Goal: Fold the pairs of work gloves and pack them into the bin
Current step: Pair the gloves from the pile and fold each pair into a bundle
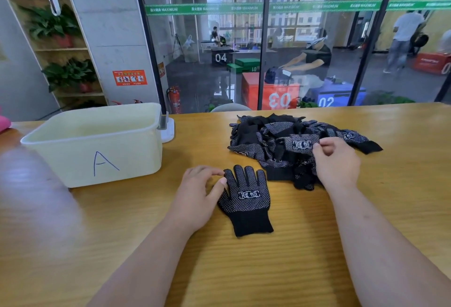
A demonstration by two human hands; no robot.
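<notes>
One dotted black glove [246, 199] lies flat on the counter [305, 258], printed side up, cuff toward the person. The left hand [199, 197] rests just beside it, fingers loosely spread, thumb touching the glove's edge. The right hand [338, 164] is over at the glove pile [266, 136], fingers pinching a second glove [301, 145] on top. The cream bin [97, 150], marked A, stands off to the left.

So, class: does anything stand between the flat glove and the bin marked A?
Only the left hand, touching the bin-side edge of the flat glove. Past it, bare table runs to the bin, whose top is open.
</notes>
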